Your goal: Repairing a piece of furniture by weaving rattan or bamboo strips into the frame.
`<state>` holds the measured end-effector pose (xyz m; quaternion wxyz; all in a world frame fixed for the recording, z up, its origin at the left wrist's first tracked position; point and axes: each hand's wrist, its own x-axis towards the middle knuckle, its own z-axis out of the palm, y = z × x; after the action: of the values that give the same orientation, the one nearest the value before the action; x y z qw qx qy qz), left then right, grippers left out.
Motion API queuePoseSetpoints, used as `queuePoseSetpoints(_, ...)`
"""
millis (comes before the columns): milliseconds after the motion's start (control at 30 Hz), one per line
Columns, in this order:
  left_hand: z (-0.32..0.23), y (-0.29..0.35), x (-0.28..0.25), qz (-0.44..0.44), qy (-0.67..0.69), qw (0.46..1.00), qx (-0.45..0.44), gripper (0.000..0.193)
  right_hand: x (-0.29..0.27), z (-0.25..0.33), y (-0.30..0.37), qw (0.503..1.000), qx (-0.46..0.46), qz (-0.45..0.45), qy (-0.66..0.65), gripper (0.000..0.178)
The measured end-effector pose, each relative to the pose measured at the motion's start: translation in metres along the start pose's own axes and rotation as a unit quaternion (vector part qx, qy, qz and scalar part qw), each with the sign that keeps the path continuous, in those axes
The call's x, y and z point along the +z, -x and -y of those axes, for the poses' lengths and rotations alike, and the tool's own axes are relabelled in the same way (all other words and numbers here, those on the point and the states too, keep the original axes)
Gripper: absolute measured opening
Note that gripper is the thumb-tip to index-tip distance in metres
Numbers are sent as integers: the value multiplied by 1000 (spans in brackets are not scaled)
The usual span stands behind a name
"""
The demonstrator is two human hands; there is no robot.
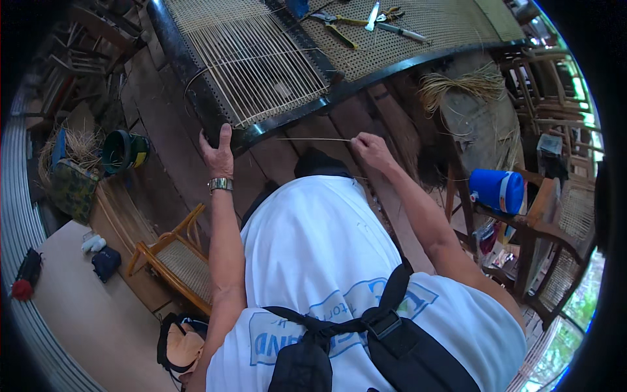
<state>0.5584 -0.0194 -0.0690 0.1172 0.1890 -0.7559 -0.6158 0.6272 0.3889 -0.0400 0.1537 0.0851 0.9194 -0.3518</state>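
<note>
A dark wooden frame (pixel 258 134) with a half-woven cane panel (pixel 251 81) lies in front of me; pale strands run lengthwise across the panel's opening. My left hand (pixel 219 155) grips the frame's near left corner, thumb on one side and fingers on the other. Pinched in my right hand (pixel 373 151) is a thin cane strand (pixel 313 139), stretched leftward below the frame's near edge. A loose cane strand (pixel 189 85) curls over the frame's left side. Where the held strand's far end attaches, if anywhere, I cannot make out.
Pliers (pixel 339 32) and other hand tools lie on the finished weave at the back right. A bundle of cane strands (pixel 457 90) rests on a worn bench at right, near a blue water jug (pixel 496 191). A dark green bucket (pixel 124 151) and a cane-seated chair (pixel 186 264) are at left.
</note>
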Motion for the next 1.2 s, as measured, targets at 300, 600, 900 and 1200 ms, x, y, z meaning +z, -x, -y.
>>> queuePoseSetpoints(300, 25, 26, -8, 74, 453, 847, -266, 60, 12, 23, -20, 975, 144, 50, 164, 34)
queuePoseSetpoints(600, 88, 72, 33, 346, 534, 615, -466, 38, 94, 16, -12, 933, 219, 127, 255, 35)
queuePoseSetpoints(900, 113, 59, 60, 324, 732, 482, -356, 46, 135, -46, -45, 931, 158, 214, 249, 47)
queuePoseSetpoints(1200, 174, 45, 28, 424, 189, 848, -257, 34, 176, -80, -90, 927, 137, 185, 297, 43)
